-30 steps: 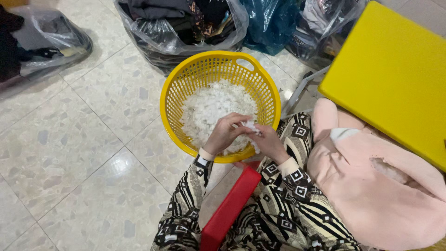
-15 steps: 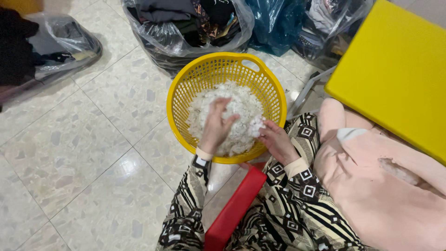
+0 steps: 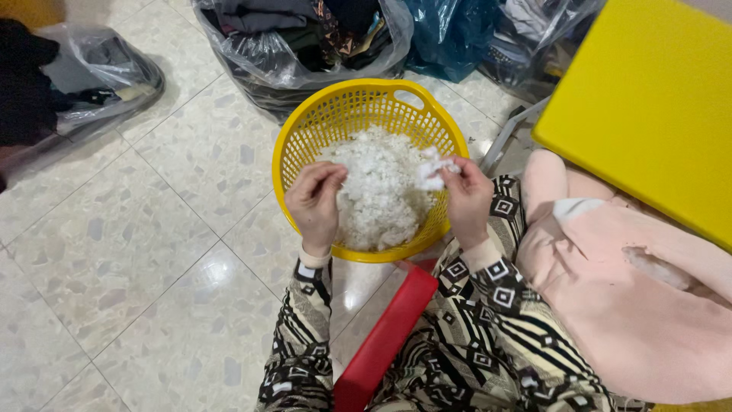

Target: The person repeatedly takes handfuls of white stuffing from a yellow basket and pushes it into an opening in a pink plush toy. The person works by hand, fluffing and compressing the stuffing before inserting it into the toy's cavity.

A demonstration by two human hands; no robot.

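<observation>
A round yellow plastic basket [image 3: 305, 133] stands on the tiled floor, filled with a heap of white fluffy stuffing [image 3: 377, 191]. My left hand [image 3: 316, 202] hangs over the basket's left rim, its fingers pinching the edge of the heap. At the right rim my right hand [image 3: 467, 197] holds up a small white tuft [image 3: 428, 172] between thumb and fingers. Patterned black-and-cream sleeves cover both forearms.
A pink fabric item [image 3: 610, 290] with a torn opening lies on my right lap. A yellow board [image 3: 648, 107] on a metal frame stands at right, a red block [image 3: 381, 336] lies between my knees, and plastic bags of clothes [image 3: 305, 46] line the far side.
My hands have drawn apart: the left went from the top of the heap to the left rim, and the right lifted a tuft toward the right rim.
</observation>
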